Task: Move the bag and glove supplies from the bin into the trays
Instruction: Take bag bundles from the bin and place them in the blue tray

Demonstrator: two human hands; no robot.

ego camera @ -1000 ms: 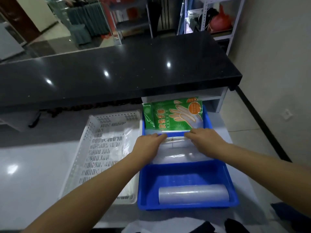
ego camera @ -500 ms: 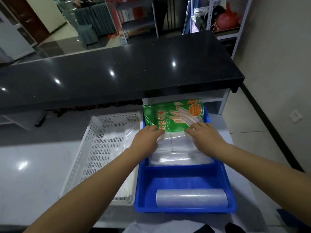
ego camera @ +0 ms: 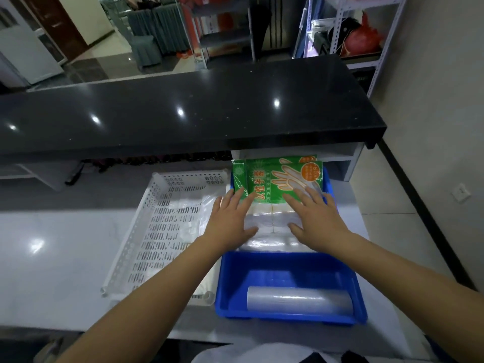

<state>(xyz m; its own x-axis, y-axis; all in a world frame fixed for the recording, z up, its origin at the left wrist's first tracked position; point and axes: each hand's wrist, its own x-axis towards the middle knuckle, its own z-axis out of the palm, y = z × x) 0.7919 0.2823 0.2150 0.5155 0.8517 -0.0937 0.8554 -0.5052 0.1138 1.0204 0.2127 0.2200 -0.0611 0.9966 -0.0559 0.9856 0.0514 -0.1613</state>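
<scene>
Both hands lie flat, fingers spread, grip holding nothing: left hand (ego camera: 230,221) and right hand (ego camera: 318,221) flank the clear bag stack (ego camera: 272,226) in the blue bin (ego camera: 285,260). Green glove packs (ego camera: 277,179) lie just beyond the fingertips, long axis left-right.

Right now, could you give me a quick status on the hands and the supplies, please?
Both hands open: left hand and right hand flat on clear bag stack in blue tray. Green glove packs behind, fingertips touching. Nothing blocking.

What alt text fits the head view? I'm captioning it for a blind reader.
Both hands, left hand and right hand, lie flat and open on green glove packs and clear bags in a blue bin, beside a white perforated tray.
</scene>
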